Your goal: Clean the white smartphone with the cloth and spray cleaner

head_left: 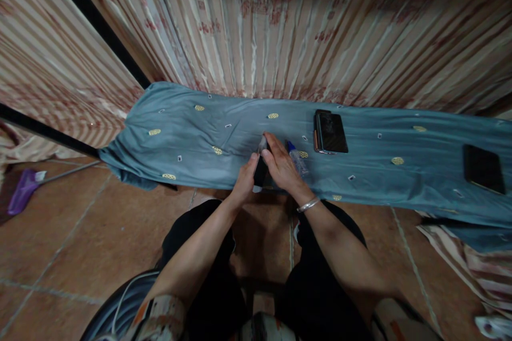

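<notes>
Between my hands is a dark, flat phone-like object (pixel 261 172), held upright just over the near edge of the cloth-covered bench. My left hand (pixel 243 177) grips its left side, with the thumb on its edge. My right hand (pixel 282 164) is closed against its upper right side, fingers together. A soft-looking pale grey piece (pixel 262 144) shows at the fingertips; its kind is unclear. Close beside my right hand, a clear bottle with a blue cap (pixel 296 158) lies on the cloth, partly hidden by the hand.
Teal patterned cloth (pixel 192 133) covers the long bench. To the right lie a stack of dark phone-like devices (pixel 332 132) and another dark flat device (pixel 484 168). Curtains (pixel 264 37) hang behind, black poles (pixel 96 16) stand left, and a purple broom (pixel 23 192) rests on the tiles.
</notes>
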### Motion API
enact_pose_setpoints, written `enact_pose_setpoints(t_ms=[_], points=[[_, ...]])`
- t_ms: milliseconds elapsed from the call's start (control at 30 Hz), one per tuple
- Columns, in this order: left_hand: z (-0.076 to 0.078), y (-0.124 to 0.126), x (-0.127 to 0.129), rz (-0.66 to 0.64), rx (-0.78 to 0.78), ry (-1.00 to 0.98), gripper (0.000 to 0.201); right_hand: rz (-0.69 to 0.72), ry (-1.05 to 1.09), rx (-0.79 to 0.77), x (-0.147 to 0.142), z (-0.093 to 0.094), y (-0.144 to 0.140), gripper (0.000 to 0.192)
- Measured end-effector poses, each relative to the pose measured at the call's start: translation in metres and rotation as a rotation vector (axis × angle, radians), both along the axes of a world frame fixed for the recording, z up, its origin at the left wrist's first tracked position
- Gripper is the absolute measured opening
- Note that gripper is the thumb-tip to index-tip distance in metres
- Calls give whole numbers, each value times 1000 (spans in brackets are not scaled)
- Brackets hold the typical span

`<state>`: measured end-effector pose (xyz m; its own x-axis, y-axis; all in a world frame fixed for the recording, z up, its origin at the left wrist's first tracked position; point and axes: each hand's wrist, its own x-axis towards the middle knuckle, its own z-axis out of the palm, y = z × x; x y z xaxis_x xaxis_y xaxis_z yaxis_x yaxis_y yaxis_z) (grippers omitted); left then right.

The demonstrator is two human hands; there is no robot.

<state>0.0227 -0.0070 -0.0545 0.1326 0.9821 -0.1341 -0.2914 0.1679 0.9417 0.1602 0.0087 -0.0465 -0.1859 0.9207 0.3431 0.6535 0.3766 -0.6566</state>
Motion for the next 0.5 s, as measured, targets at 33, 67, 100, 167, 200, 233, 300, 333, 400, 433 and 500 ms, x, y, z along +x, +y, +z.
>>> enact_pose_setpoints(t_ms=[33,67,100,167,200,233,300,333,400,433,500], points=[[1,0,0,-2,4,-25,52,-11,13,-13,1,-1,1,57],[1,1,1,-1,3,-53,53,-19,27,-27,1,-1,2,57],[0,1,1,1,-1,-80,53,-26,41,-42,1,-2,3,57],[-2,4,1,4,-13,-122,53,-31,63,-66,1,-4,4,59],[-4,5,2,11,-15,-135,51,-30,70,-70,1,-6,5,60],[-6,6,2,25,-15,-141,49,-32,76,-69,1,-7,6,62],[-7,8,2,62,-15,-143,44,-47,92,-56,0,-11,8,64],[-7,8,3,80,-17,-145,42,-57,102,-51,0,-13,9,64],[-4,8,3,99,-36,-166,39,-81,125,-46,0,-17,12,61],[-2,8,3,102,-56,-185,39,-93,134,-45,0,-19,13,59],[3,7,3,94,-135,-243,40,-117,145,-46,1,-22,16,56]])
